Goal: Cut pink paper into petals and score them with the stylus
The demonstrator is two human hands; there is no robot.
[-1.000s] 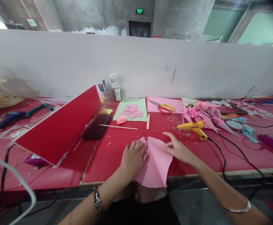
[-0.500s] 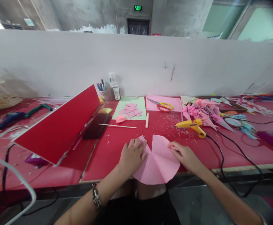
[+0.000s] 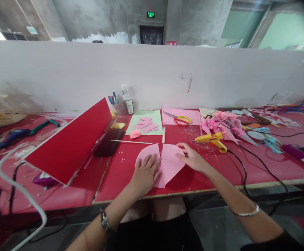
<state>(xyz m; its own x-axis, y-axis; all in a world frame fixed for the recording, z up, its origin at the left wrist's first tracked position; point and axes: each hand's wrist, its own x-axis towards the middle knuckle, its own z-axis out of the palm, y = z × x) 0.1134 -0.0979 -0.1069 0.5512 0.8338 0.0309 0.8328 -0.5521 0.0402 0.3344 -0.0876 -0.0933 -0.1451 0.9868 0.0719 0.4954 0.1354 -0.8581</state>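
Note:
A round sheet of pink paper [image 3: 168,166] with a slit at its far side lies on the red table before me. My left hand [image 3: 147,174] rests flat on the left part of the paper, fingers spread. My right hand [image 3: 192,157] grips the paper's right edge between thumb and fingers, and that side curves up off the table. Just beyond the paper are a short pale wooden rod [image 3: 163,135] and a thin stick [image 3: 131,142].
A yellow glue gun [image 3: 211,138] with a black cord lies to the right, near pink cone-shaped pieces [image 3: 226,124]. Scissors [image 3: 181,120] rest on pink sheets at the back. Pink cut pieces [image 3: 146,124] sit on green paper. A red board [image 3: 73,143] leans at left.
The pink paper has moved away from the table's front edge, farther onto the table. Both hands moved with it, the right one inward, and the slit has narrowed.

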